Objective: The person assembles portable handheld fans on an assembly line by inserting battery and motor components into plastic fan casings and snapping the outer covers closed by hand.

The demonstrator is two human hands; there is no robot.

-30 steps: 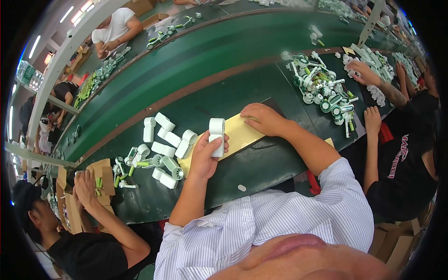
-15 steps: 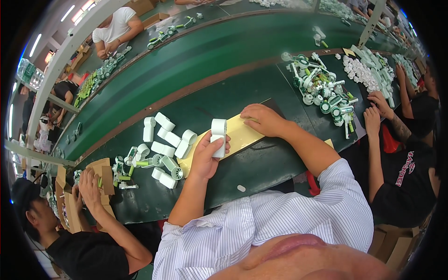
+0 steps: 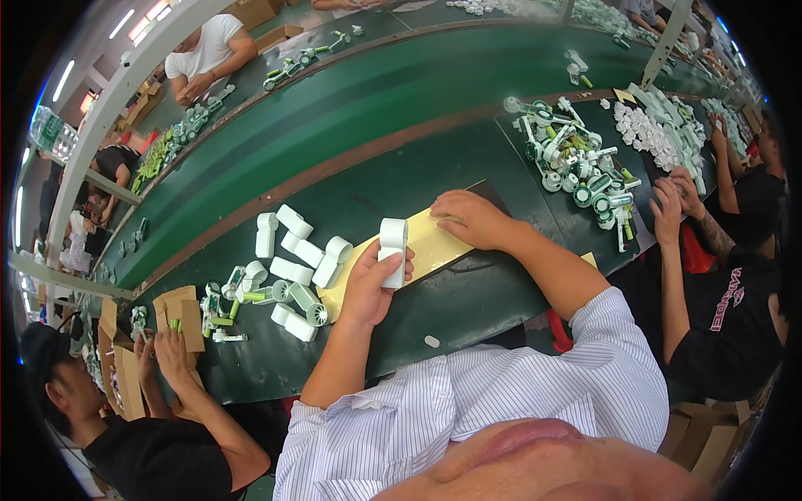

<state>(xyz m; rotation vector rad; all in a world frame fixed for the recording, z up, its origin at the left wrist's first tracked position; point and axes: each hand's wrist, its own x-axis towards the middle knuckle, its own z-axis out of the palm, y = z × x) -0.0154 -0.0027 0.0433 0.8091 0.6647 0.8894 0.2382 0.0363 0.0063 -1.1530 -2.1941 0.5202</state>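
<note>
My left hand (image 3: 368,288) is closed around a white handheld fan (image 3: 393,235), its round head up and the thumb across its handle. Below it a long yellow sheet (image 3: 430,250) lies slantwise on the dark green table. On the sheet's far right end rests my right hand (image 3: 472,219), its thumb and forefinger curled together at the surface; whatever they pinch is too small to make out. Left of the sheet lie several more white fans (image 3: 292,270), one showing its round grille (image 3: 316,314).
Green-and-white fan parts (image 3: 225,309) sit at the left, beside a co-worker's cardboard box (image 3: 180,309). A large heap of fan parts (image 3: 585,167) lies at the right, near another co-worker's hands (image 3: 668,204). A green conveyor belt (image 3: 334,108) runs behind the table. A small white piece (image 3: 432,341) lies near the front edge.
The fan in my left hand has shifted slightly down and turned a little. My right hand has barely moved. The left co-worker's hands have lowered at the box.
</note>
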